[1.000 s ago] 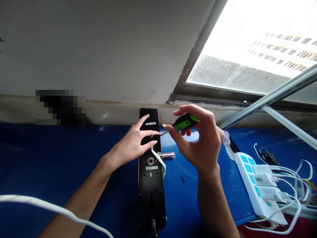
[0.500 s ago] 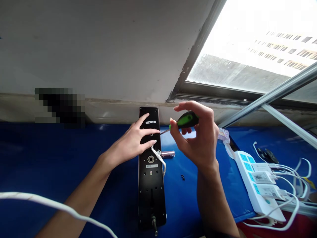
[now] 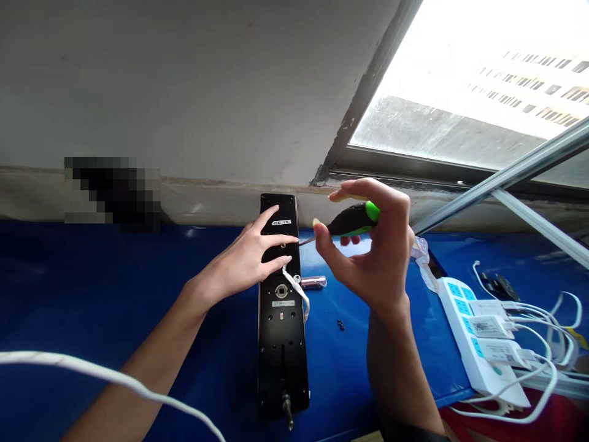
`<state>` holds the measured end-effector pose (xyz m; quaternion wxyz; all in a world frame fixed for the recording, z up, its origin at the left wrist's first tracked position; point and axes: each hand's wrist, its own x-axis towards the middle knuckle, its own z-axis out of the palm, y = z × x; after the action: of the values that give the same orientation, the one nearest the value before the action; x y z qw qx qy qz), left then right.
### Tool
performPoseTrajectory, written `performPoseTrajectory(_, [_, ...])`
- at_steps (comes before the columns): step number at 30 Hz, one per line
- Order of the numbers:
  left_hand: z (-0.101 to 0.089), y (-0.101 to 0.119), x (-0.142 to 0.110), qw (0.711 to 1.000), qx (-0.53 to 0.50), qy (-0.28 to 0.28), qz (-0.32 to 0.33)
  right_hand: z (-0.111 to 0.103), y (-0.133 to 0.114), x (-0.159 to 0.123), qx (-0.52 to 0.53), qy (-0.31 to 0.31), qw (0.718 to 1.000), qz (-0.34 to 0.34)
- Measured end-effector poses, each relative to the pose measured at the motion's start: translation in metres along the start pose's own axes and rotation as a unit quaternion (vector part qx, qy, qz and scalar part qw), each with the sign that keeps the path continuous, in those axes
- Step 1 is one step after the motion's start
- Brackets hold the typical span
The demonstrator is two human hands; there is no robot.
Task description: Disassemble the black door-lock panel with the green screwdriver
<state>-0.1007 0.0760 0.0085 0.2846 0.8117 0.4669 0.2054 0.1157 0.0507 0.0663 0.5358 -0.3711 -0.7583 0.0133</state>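
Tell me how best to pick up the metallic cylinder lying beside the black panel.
Pinch the metallic cylinder across its middle, coming from above on its right: it lies flat and rounded, so fingers fit its long sides, while the black panel and white strap crowd its left end.

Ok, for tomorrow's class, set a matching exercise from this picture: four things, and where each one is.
Things:
1 green-and-black screwdriver
2 long black door-lock panel
3 tiny black screws
4 white power strip with blue sockets

Places:
A under the left hand
B holding white cables
C gripped in the right hand
D loose on the blue tabletop

Pairs: 1-C, 2-A, 3-D, 4-B
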Motion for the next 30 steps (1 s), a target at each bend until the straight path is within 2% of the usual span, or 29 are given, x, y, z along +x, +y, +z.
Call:
performPoseTrajectory(5, [0.0001,0.0002,-0.0006,1.0,0.0,0.002,-0.002,-0.0005,-0.0026,-0.0006,0.008,0.003,1.0,0.024])
performPoseTrajectory(9, [0.0,0.0,-0.0007,1.0,-0.001,0.0,-0.001,-0.0012,-0.0032,0.0007,0.006,-0.012,1.0,0.004])
performPoseTrajectory(14, [-0.0011,0.0013,-0.0004,1.0,0.003,-0.001,-0.006,-0.0011,0.0026,-0.0001,-0.039,0.014,0.999,-0.015])
performPoseTrajectory(18, [-0.0013,0.0015,0.0,1.0,0.003,-0.005,-0.007,-0.0017,0.0016,-0.0001,0.02,-0.029,0.999,-0.006])
performPoseTrajectory(24, [-0.0003,-0.0011,-0.0003,1.0,0.004,-0.002,-0.004,-0.001,0.0036,-0.0006,-0.008,-0.001,1.0,-0.015])
performPoseTrajectory(30, [0.0008,-0.0022,-0.0003,1.0,0.009,-0.005,-0.009,-0.0036,0.001,0.0002,0.009,-0.031,0.999,0.0])
